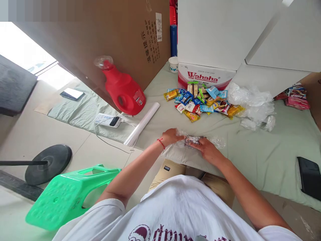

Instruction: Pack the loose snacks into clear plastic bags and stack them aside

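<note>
A small dark snack packet (192,140) with pale lettering lies in clear plastic wrap (217,142) near the table's front edge. My left hand (171,136), a red string at its wrist, grips the wrap at the packet's left end. With its fingers closed over the packet's right side, my right hand (209,150) holds it from the front. Some fingertips are hidden by the film. Beyond my hands lies a loose pile of colourful wrapped snacks (195,104). Crumpled clear plastic bags (253,100) sit right of that pile.
A white roll (142,123), a red jug (125,90) and a white power bank (108,120) with cables lie left. Cardboard boxes (120,40) stand behind. A dark phone (309,177) lies right. On the floor a green stool (62,197) rests tipped over.
</note>
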A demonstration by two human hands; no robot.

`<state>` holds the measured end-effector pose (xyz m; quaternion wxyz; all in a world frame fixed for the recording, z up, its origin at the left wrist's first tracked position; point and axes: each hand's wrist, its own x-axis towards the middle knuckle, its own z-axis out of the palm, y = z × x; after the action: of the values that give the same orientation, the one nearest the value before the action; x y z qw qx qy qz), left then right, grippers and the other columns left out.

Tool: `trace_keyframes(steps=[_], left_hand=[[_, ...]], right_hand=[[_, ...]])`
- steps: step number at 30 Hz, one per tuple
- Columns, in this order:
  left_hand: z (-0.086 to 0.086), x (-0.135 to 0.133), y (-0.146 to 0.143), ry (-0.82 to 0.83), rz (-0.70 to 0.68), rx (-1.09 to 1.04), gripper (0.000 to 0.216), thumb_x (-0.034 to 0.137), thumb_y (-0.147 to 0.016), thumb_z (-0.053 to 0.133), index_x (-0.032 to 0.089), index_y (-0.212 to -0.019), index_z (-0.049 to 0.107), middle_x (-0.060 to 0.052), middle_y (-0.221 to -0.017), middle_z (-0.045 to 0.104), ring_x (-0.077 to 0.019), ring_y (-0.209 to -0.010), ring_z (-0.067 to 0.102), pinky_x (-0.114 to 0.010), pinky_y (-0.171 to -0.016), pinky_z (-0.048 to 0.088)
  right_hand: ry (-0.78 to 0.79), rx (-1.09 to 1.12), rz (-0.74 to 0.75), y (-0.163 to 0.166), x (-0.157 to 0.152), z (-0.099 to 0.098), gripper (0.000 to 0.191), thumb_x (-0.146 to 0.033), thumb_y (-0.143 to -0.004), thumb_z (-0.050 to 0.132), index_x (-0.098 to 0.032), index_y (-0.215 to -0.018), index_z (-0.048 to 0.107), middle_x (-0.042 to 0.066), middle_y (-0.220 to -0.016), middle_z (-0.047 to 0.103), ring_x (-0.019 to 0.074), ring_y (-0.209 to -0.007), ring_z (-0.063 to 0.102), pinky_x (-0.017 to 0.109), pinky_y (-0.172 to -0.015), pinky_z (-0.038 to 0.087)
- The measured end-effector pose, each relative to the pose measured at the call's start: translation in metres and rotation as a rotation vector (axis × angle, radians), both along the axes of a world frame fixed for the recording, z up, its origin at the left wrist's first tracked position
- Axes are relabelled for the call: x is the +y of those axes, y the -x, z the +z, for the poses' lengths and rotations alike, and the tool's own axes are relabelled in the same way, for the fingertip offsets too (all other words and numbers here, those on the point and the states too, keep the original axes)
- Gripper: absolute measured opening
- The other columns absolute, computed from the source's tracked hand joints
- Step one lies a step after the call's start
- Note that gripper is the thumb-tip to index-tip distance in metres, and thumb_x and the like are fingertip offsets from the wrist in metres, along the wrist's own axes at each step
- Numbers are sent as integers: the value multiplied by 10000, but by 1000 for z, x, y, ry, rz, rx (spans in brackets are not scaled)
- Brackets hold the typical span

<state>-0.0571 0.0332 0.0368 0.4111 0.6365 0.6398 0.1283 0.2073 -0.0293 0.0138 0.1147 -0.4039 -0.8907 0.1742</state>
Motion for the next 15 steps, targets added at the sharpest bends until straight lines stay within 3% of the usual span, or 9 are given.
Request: trace_keyframes(steps=[3,6,9,12,15], left_hand=[[6,-11,9,31,-24,-44,305,341,-722,708,208,-572,478,14,-565,550,-186,-661,616,-277,-614,409],[12,-20,7,55,98,-229,287,300,-748,663,218,-604,429,47,-550,513,-141,-573,586,-255,-569,426],[17,-28,-16,56,219,-433,232,285,-749,676,215,-650,477,52,-555,528,-140,-550,601,-255,-555,449],[20,-36,-50,-57,109,-288,142,271,-832,601,199,-709,600,-1,-633,630,-168,-644,640,-278,-617,469],[17,-45,-75,-241,-37,43,273,249,-941,476,190,-827,717,-81,-865,715,-208,-797,660,-321,-719,487]], right_hand=[[25,18,-13,1,1,1,658,23,-893,438,-356,-1372,681,52,-873,521,189,-811,476,284,-729,433],[40,22,-6,3,3,4,639,20,-902,445,-351,-1362,690,49,-870,519,186,-814,481,277,-718,425],[41,9,7,7,4,7,624,20,-898,459,-332,-1356,695,53,-867,526,190,-827,491,276,-716,428],[25,7,-6,11,1,12,576,2,-910,463,-319,-1317,716,61,-873,543,200,-843,494,293,-748,452],[65,88,-15,6,-6,19,468,-65,-924,502,-276,-1269,737,89,-936,603,219,-887,530,339,-797,490]])
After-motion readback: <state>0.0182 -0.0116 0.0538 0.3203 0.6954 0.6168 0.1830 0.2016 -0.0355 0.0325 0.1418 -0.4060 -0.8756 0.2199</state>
